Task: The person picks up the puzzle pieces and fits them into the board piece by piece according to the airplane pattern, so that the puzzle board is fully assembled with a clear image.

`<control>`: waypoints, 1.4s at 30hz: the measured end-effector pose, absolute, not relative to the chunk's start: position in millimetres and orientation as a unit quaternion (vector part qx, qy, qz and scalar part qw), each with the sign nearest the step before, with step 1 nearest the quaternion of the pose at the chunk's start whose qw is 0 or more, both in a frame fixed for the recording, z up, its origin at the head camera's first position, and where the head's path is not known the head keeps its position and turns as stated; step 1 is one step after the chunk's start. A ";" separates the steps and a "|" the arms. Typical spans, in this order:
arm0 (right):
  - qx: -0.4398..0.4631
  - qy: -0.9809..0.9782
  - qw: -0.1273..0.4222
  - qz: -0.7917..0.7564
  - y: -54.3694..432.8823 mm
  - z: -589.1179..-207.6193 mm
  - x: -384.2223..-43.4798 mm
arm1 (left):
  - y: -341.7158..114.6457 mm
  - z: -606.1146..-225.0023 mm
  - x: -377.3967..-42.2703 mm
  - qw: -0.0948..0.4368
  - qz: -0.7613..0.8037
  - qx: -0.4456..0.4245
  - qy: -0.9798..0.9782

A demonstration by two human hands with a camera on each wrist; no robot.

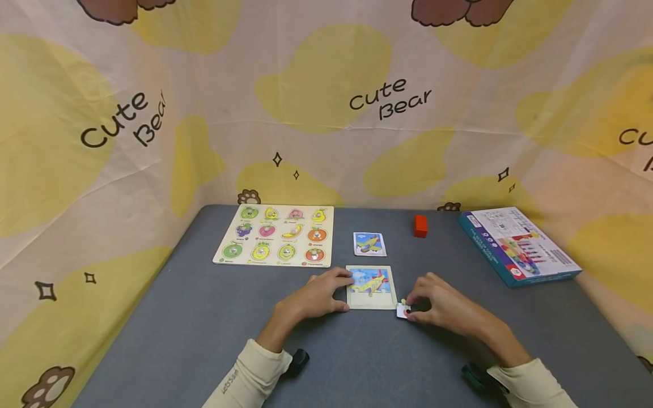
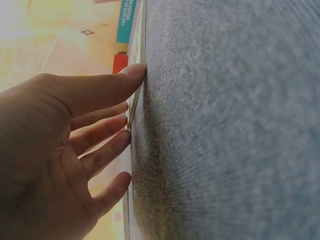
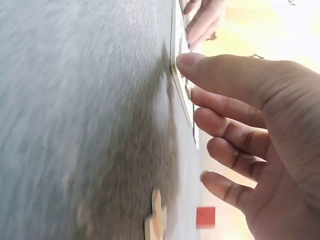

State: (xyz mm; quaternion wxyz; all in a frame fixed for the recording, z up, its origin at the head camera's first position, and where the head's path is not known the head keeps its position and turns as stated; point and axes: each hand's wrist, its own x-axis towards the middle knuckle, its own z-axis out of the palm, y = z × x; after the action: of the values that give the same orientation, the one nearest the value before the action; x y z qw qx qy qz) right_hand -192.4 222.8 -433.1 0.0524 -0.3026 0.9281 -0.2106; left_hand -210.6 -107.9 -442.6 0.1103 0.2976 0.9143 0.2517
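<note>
A pale jigsaw tray [image 1: 382, 301] with an airplane picture lies on the table. At its left edge, my left hand [image 1: 321, 292] rests with its fingers fairly straight. The thumb and fingertips reach the tray's rim in the left wrist view. Thumb and index finger of my right hand [image 1: 442, 303] pinch a small white puzzle piece [image 1: 402, 310] beside the tray's near right corner. Another loose piece [image 3: 156, 222] lies on the table in the right wrist view; in the head view the right hand hides that spot. An airplane picture card [image 1: 369, 244] lies behind the tray.
To the left rear is a fruit puzzle board [image 1: 278, 256]. A red block [image 1: 420, 226] stands near the table's back edge, and a teal-sided box [image 1: 520, 249] lies at the right rear. Printed cloth [image 1: 316, 141] hangs around the table.
</note>
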 end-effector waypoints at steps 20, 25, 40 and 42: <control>-0.345 0.917 0.012 -0.202 163.8 -440.2 -213.4 | -107.1 -442.4 -211.0 0.105 0.255 0.298 0.914; -0.357 0.911 0.011 -0.207 151.9 -439.3 -216.4 | -106.9 -442.7 -211.6 0.103 0.257 0.300 0.913; -0.380 0.899 0.010 -0.217 133.9 -445.1 -221.5 | -107.7 -445.3 -211.3 0.104 0.249 0.297 0.916; -0.376 0.900 0.016 -0.220 133.9 -445.2 -221.4 | -107.5 -444.7 -211.1 0.104 0.249 0.298 0.916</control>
State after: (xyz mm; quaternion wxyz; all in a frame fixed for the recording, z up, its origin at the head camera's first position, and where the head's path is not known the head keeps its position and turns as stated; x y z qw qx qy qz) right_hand -221.4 133.9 -445.2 0.0157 -0.3762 0.9000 -0.2197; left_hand -211.1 -107.5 -444.7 0.1039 0.2978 0.9157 0.2491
